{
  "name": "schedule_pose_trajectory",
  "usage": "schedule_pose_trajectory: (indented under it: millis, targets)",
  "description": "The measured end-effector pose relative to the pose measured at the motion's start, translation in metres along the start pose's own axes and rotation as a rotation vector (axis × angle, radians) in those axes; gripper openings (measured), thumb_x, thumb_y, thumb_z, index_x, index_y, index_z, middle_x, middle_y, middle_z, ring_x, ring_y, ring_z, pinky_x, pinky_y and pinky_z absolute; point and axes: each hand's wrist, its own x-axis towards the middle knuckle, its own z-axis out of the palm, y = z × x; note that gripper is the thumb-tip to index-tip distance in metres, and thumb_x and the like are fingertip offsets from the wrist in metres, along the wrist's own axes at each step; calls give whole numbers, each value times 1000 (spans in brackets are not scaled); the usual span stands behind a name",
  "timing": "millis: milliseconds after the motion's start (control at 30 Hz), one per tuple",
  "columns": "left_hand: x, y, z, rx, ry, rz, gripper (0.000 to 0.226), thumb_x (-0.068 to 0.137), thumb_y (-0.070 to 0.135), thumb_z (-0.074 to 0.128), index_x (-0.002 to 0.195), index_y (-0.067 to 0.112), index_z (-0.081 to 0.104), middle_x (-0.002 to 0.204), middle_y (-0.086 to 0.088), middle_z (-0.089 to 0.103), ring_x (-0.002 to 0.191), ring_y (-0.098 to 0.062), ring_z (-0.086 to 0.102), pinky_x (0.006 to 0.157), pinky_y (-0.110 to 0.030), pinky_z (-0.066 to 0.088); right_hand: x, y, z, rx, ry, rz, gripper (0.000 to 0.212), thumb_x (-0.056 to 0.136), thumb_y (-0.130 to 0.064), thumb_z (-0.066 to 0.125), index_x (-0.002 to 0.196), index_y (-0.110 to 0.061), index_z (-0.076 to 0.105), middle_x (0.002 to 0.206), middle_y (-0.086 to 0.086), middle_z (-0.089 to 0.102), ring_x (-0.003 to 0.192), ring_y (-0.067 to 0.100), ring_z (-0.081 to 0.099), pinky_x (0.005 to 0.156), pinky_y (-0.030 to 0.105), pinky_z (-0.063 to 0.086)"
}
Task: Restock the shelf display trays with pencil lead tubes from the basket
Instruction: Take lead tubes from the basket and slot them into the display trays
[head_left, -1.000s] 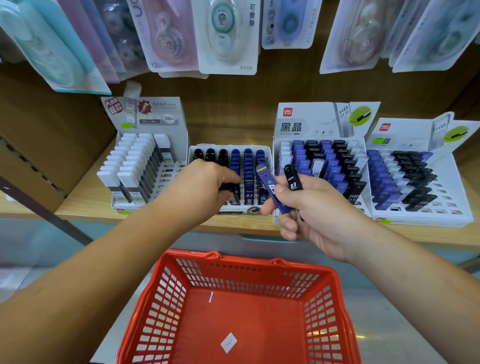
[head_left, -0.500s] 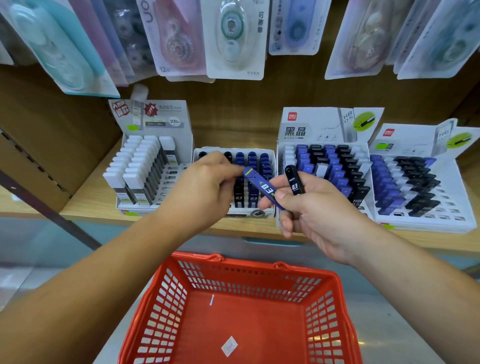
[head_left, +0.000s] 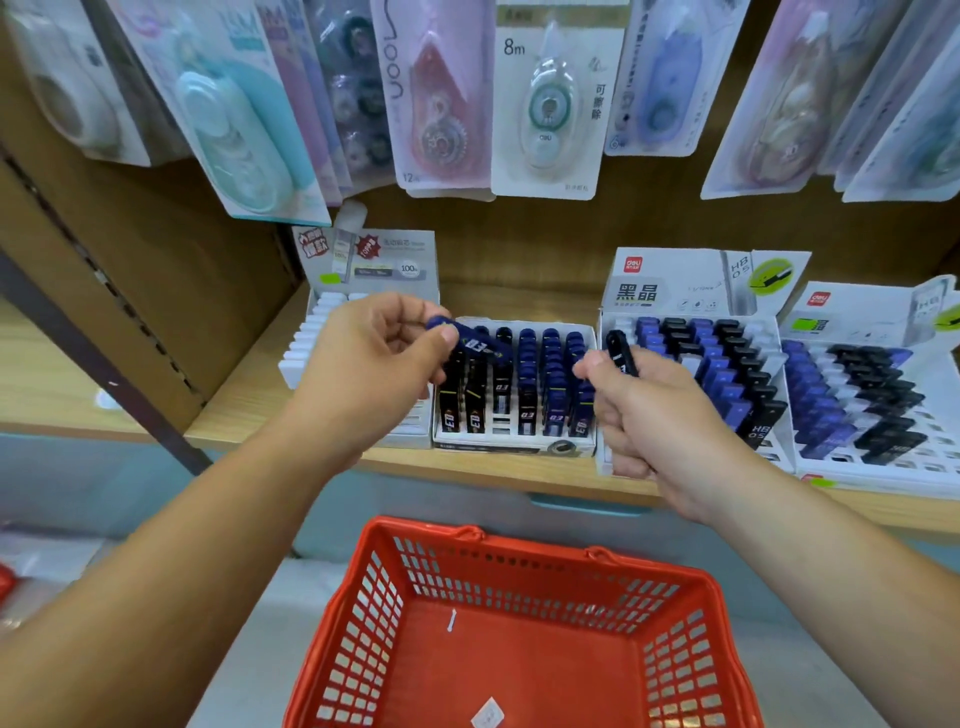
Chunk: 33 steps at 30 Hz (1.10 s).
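My left hand (head_left: 371, 364) pinches a blue lead tube (head_left: 475, 343) and holds it tilted over the back left of the middle display tray (head_left: 514, 447), which carries rows of black and blue tubes. To the right, my right hand (head_left: 649, 410) grips a black lead tube (head_left: 623, 353) that sticks up from its fist, in front of a larger tray (head_left: 605, 452) of blue and black tubes. A red basket (head_left: 519, 551) sits below the shelf; only a label and a small white scrap lie inside it.
A tray of white tubes (head_left: 296, 364) stands at the left, and another blue and black tray (head_left: 883, 467) at the far right. Packs of correction tape (head_left: 545, 104) hang above. The wooden shelf edge (head_left: 493, 473) runs in front of the trays.
The blue tube passed from my right hand to my left hand, which carried it left and back over the middle tray. My right hand keeps only the black tube.
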Motion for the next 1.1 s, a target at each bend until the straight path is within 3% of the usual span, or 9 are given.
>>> schedule_pose_trajectory:
  millis: [100,233,400,533,700,867,933,1033,1100]
  targets:
    - [-2,-5,3,137,-71,27,11,100,9,65,97,16,72,72,0,66,59,-2,62,56,-11,47,1,-4,7,78,-46,69,45,103,-59,46,107,-16,59,57,-5,34,46,12,19,48,24,13]
    - [7,-16,5,267,-114,87,20,104,14,60,94,28,72,81,-13,69,68,-19,63,59,-16,45,3,-5,13,136,-119,72,32,109,-40,42,109,-12,57,62,1,45,45,15,24,46,25,17]
    - [13,-25,7,324,-77,77,15,104,16,58,102,25,71,86,-7,71,78,-18,61,68,-22,48,5,-3,16,41,-100,-59,32,112,-29,42,110,-8,66,78,9,65,55,18,53,47,32,41]
    - [14,-27,10,262,-51,96,16,104,13,59,104,25,69,83,0,69,79,-16,63,65,-18,49,8,-7,17,-24,-17,-166,31,113,-24,36,109,-14,64,81,8,74,60,12,60,49,22,45]
    - [13,-23,16,259,-21,144,14,98,11,69,104,23,67,89,8,65,78,1,58,73,-10,48,11,-7,18,-77,20,-234,18,112,-19,38,113,-21,55,93,-4,80,87,8,73,72,27,55]
    - [13,-26,22,312,-53,159,14,95,12,72,100,25,72,83,15,69,76,3,61,72,-10,47,14,-8,8,-46,55,-258,11,103,-28,62,104,-30,73,102,-12,76,100,4,70,87,22,49]
    - [14,-28,24,327,-63,158,14,95,13,72,101,26,73,84,15,70,77,3,62,72,-10,46,13,-9,4,9,32,-256,9,98,-25,69,103,-27,77,98,-7,78,93,6,71,88,25,52]
    - [15,-27,27,314,-55,170,16,96,11,72,99,27,71,83,14,69,75,5,61,70,-6,45,12,-8,0,34,46,-263,5,94,-16,74,96,-20,76,76,-3,74,61,15,65,64,23,53]
    - [17,-25,29,298,-55,175,16,96,11,71,98,26,70,83,14,67,74,4,61,69,-7,45,11,-6,-1,21,62,-276,7,92,-10,75,94,-16,73,70,-4,70,55,18,65,58,22,52]
